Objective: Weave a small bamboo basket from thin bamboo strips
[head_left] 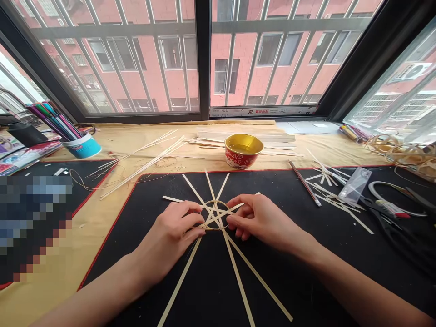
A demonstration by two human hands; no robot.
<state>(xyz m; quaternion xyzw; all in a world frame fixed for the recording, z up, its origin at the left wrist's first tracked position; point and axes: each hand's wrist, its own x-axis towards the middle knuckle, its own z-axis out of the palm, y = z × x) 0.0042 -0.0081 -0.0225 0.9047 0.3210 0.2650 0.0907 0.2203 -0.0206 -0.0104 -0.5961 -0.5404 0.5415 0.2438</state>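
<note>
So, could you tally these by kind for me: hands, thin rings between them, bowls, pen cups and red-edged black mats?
Hands: 2 (left hand, right hand)
Thin ring: 1
Red-and-gold bowl: 1
Blue-and-white pen cup: 1
Red-edged black mats: 2
Total: 7

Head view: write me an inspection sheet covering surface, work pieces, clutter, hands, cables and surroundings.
Surface: black mat with red edging on a tan tabletop.
Work pieces: star of crossed, flat, pale strips; thin, pale, round ring around its centre.
Clutter: red patterned bowl with gold inside near the mat's far edge; slim pencil-like stick and clear plastic pouch at right; turquoise-and-white cup of pens at left.
Hands: left hand at the ring's left side, right hand at its right; grip unclear.
Cables: white curved loop at right, possibly cable; cannot tell.
Surroundings: black-framed window, metal bars and pink building outside.
</note>
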